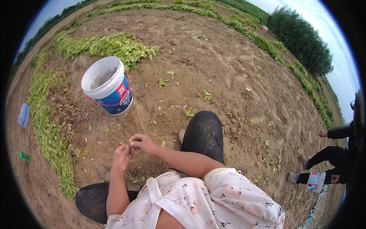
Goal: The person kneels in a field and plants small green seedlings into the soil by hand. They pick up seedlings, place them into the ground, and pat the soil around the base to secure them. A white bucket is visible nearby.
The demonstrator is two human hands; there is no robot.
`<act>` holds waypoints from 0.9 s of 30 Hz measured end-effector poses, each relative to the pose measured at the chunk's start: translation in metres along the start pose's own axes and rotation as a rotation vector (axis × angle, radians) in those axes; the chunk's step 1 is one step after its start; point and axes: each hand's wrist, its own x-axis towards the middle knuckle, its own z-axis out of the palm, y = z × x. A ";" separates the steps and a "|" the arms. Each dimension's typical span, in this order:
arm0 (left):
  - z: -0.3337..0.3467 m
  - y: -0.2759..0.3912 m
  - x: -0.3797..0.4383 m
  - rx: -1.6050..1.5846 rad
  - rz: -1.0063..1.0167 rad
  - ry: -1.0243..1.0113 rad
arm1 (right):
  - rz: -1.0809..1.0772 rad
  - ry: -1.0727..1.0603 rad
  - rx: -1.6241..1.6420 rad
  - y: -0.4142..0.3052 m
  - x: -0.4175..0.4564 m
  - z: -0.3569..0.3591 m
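My left hand [123, 157] and my right hand [143, 143] meet in front of my knees, fingertips together. Between them is a small pale piece [131, 141], which looks like a peanut pod; the fingers hide most of it. Beyond the hands a white and blue plastic bucket [114, 100] with a red handle stands upright on the soil, its visible inside dusty grey. To the left lies a long row of pulled peanut plants [48, 134], with pods and roots [67, 128] on the side towards me. Loose pods and leaves are scattered on the ground.
More green plants [114, 47] lie behind the bucket. At the far left are a blue-and-white item [23, 115] and a green plastic bottle [24, 157]. On the right, a person in dark clothes [328, 157] is beside another bucket [316, 181]. Bushes [300, 40] stand farther off.
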 end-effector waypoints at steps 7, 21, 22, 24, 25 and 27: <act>0.006 -0.001 0.004 0.007 -0.013 0.014 | 0.014 -0.017 0.034 -0.004 0.001 -0.002; 0.010 -0.005 0.004 0.300 -0.039 0.214 | 0.284 0.460 -0.011 0.007 -0.005 -0.028; 0.015 -0.001 0.002 0.301 -0.043 0.250 | 0.344 0.468 -0.031 0.014 -0.008 -0.035; 0.011 -0.010 -0.003 0.322 0.025 0.275 | 0.460 0.463 -0.033 0.027 -0.011 -0.037; 0.009 -0.013 -0.001 0.349 0.108 0.257 | 0.504 0.453 -0.015 0.026 -0.012 -0.036; 0.003 -0.019 -0.003 0.713 0.182 0.318 | 0.562 0.435 0.000 0.028 -0.013 -0.036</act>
